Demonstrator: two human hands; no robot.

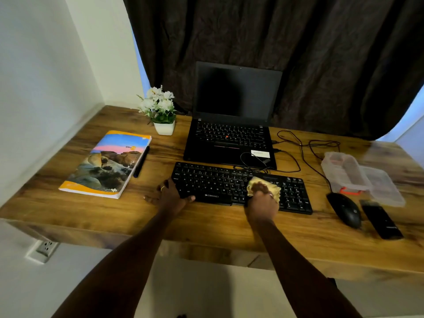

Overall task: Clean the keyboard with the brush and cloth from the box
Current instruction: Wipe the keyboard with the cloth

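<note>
Keyboard (229, 184) lay on surface (218, 228), long axis left-right. Right hand (261, 203) was clenched on cloth (276, 191), pressed to keys right of centre; numpad just right, letters left. Left hand (171, 195), fingers spread, braced left front corner.

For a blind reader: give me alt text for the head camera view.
A person's right hand holds a yellow cloth on a keyboard on a wooden desk, while the left hand rests on its left front corner. An open laptop sits behind; a mouse and clear plastic box lie right, a notebook left.
</note>
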